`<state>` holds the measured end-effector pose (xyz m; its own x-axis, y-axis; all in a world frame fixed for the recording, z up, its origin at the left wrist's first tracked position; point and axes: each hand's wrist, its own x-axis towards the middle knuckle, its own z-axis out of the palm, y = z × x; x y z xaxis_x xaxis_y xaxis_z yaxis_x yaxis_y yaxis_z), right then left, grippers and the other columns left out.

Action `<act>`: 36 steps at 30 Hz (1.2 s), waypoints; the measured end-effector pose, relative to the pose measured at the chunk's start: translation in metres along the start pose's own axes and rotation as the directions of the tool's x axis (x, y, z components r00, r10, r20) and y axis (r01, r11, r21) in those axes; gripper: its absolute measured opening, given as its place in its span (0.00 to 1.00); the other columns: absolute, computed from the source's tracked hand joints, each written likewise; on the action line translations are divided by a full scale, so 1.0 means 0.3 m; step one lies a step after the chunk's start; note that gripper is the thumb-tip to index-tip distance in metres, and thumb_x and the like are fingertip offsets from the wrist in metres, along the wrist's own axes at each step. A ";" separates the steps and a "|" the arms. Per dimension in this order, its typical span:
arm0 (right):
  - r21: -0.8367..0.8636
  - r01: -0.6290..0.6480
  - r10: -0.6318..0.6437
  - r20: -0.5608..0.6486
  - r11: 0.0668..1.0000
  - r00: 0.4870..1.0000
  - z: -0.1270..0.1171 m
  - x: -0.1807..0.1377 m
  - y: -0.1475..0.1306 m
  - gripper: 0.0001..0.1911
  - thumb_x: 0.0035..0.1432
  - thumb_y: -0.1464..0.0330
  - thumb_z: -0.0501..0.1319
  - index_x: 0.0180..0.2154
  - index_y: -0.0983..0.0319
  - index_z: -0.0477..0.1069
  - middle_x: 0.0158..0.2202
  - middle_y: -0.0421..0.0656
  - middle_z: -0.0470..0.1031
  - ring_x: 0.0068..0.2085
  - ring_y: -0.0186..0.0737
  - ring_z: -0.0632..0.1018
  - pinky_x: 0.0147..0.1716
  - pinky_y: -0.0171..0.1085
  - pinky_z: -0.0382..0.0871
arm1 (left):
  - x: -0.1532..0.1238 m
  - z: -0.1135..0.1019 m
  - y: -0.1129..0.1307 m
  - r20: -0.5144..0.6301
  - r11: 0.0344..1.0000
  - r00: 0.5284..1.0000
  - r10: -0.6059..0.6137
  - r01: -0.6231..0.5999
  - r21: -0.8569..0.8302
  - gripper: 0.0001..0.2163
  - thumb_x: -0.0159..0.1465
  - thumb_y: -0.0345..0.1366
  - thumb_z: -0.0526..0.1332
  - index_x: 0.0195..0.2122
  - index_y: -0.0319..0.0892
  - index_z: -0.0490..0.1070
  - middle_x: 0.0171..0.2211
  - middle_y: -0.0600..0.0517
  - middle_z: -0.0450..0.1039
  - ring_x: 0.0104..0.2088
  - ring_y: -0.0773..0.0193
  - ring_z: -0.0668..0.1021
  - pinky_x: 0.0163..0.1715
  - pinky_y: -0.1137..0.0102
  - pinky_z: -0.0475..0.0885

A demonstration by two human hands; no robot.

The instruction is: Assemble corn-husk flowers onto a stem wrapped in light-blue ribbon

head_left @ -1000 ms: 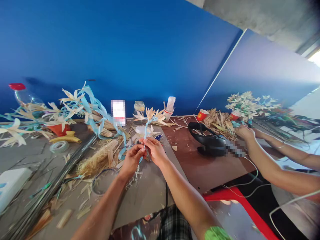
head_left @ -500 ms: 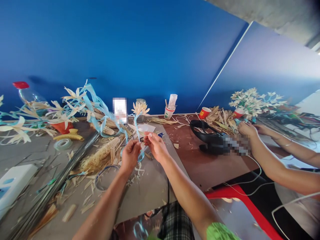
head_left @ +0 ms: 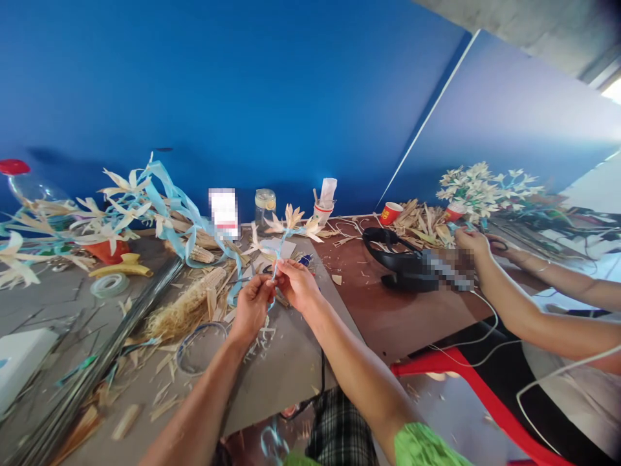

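Note:
A spray of corn-husk flowers point(head_left: 291, 220) stands up above my hands, its stem point(head_left: 280, 249) wrapped in light blue ribbon. My left hand point(head_left: 253, 303) pinches the lower part of this stem, fingers closed. Just above and to the right, my right hand point(head_left: 297, 285) grips the same stem between thumb and fingers. A loose blue ribbon point(head_left: 237, 278) runs down beside my left hand from a larger bunch of husk flowers point(head_left: 129, 207). The fingertips partly hide the stem between the hands.
Bundled dark wires point(head_left: 121, 330), a corn cob point(head_left: 206, 291), a tape roll point(head_left: 110, 285) and a wire coil point(head_left: 201, 348) lie at left. A glass jar point(head_left: 264, 210) and a white cup point(head_left: 322, 213) stand at the back. At right, a black headset point(head_left: 407, 268) lies near a co-worker's hands point(head_left: 475, 249).
The flower spray has turned and tilted, so several blooms now spread sideways. My right hand has closed onto the stem, nearer my left. The view has shifted slightly right.

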<state>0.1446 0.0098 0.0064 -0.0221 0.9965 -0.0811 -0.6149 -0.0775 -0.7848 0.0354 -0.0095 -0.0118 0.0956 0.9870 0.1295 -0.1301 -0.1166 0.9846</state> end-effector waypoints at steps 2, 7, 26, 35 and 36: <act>0.063 -0.105 0.099 0.092 0.992 0.991 -0.002 -0.002 -0.001 0.15 0.40 0.61 0.70 0.23 0.63 0.69 0.18 0.35 0.64 0.19 0.29 0.64 0.18 0.31 0.58 | 0.003 -0.001 0.004 0.051 0.995 0.998 -0.033 0.038 -0.093 0.13 0.54 0.45 0.63 0.27 0.39 0.69 0.17 0.57 0.63 0.19 0.72 0.64 0.21 0.74 0.60; 0.046 -0.183 0.181 0.055 0.982 0.982 -0.026 0.010 -0.010 0.18 0.48 0.54 0.66 0.25 0.64 0.70 0.19 0.37 0.65 0.20 0.30 0.66 0.18 0.31 0.59 | 0.009 -0.010 -0.003 0.084 0.961 0.989 -0.125 0.142 -0.238 0.14 0.52 0.45 0.66 0.28 0.39 0.69 0.18 0.57 0.63 0.19 0.74 0.63 0.20 0.76 0.57; -0.032 -0.243 0.244 0.208 0.970 0.947 -0.027 -0.024 -0.021 0.24 0.44 0.54 0.68 0.39 0.61 0.69 0.19 0.34 0.68 0.18 0.33 0.70 0.16 0.33 0.64 | 0.002 -0.021 0.015 0.346 0.872 0.921 -0.176 0.309 -0.379 0.13 0.54 0.44 0.66 0.29 0.40 0.68 0.17 0.59 0.58 0.19 0.73 0.61 0.24 0.73 0.59; -0.003 -0.108 0.107 0.156 0.994 0.982 -0.016 -0.025 -0.029 0.18 0.38 0.60 0.71 0.22 0.62 0.66 0.18 0.35 0.66 0.18 0.30 0.65 0.15 0.32 0.62 | 0.007 -0.013 0.001 0.251 0.987 0.966 -0.054 0.091 -0.136 0.16 0.55 0.48 0.64 0.25 0.39 0.67 0.16 0.57 0.61 0.19 0.72 0.61 0.22 0.74 0.56; -0.016 -0.101 0.102 0.152 0.995 0.983 -0.016 -0.025 -0.028 0.18 0.38 0.60 0.71 0.21 0.62 0.65 0.18 0.35 0.65 0.18 0.30 0.64 0.15 0.32 0.61 | 0.008 -0.011 0.003 0.240 0.992 0.970 -0.041 0.068 -0.105 0.16 0.54 0.49 0.64 0.25 0.39 0.67 0.16 0.57 0.61 0.19 0.72 0.61 0.21 0.74 0.56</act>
<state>0.1538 0.0028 0.0108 -0.2039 0.9767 -0.0663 -0.5972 -0.1778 -0.7821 0.0322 -0.0069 -0.0109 0.3345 0.9356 0.1134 -0.2259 -0.0372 0.9734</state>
